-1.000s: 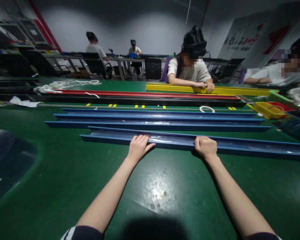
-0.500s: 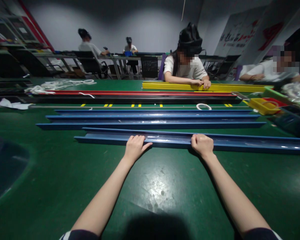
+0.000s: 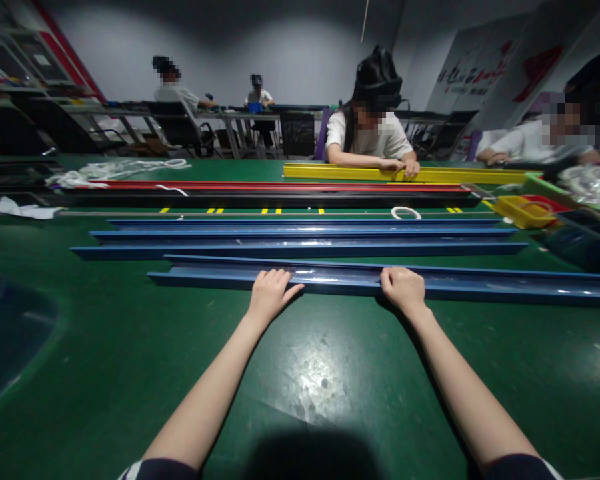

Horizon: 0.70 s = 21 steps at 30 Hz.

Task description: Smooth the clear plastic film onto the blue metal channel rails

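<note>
A long blue plastic rail lies across the green table closest to me, its open channel facing up with a shiny clear film inside. My left hand rests on its near wall, fingers hooked over the rim and thumb stretched out along the side. My right hand is closed like a fist round the same near wall, about a forearm's length to the right. Both arms reach straight forward.
Three more blue rails lie parallel behind it, then black and red rails. A person across the table holds a yellow rail. A yellow bin, a white ring and white cord lie around.
My view has swung slightly, so everything sits a little further left and higher. Both hands keep the same hold on the near blue rail.
</note>
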Available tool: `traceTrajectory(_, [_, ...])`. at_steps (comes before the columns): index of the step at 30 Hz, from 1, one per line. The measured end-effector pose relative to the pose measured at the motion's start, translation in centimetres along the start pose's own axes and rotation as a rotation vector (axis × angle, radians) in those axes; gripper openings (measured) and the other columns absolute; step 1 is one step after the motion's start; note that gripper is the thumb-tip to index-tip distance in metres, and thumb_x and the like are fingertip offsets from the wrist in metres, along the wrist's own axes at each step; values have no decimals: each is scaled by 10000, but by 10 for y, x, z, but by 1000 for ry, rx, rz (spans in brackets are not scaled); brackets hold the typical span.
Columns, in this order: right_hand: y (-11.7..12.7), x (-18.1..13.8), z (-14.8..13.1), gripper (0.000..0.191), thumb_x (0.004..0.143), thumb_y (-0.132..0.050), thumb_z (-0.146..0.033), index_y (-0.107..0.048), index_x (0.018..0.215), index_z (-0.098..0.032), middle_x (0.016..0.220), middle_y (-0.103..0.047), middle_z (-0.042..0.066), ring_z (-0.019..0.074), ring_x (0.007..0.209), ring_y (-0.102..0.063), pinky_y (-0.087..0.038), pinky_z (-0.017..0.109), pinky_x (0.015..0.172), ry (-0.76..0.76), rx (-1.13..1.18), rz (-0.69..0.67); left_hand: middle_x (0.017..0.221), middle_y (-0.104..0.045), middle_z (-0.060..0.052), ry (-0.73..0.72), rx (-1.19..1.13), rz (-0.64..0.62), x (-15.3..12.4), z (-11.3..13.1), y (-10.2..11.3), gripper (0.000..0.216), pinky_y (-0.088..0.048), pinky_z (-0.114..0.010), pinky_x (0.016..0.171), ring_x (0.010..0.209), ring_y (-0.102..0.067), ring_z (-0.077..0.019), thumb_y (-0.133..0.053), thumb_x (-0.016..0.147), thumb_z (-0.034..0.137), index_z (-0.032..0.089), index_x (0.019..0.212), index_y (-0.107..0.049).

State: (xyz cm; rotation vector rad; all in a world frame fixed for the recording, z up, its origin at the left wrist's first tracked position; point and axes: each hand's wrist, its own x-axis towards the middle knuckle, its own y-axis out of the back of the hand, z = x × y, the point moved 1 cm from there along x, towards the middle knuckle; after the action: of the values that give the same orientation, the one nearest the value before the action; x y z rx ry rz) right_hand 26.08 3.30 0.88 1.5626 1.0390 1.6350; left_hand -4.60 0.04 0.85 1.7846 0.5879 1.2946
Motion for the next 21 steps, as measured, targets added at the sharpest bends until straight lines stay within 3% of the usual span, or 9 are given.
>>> traceTrajectory(13, [5, 0, -2, 398, 858, -322, -294, -644, 665, -162, 747, -678, 58, 136, 675, -580, -234, 240, 526, -21, -11, -102, 1052, -643, -79, 10, -93, 49, 0, 0, 0, 380, -356, -338, 733, 946, -564, -213, -440, 867, 475, 168, 1030, -594])
traceTrajectory(21, [8, 0, -4, 397, 861, -321, -292, -647, 676, -161, 762, -678, 59, 135, 682, -582, -246, 246, 531, -28, -4, -137, 1076, -647, -77, 18, -109, 49, -1, 1, -1, 376, -377, -341, 755, 972, -581, -211, -437, 871, 463, 167, 1030, -606])
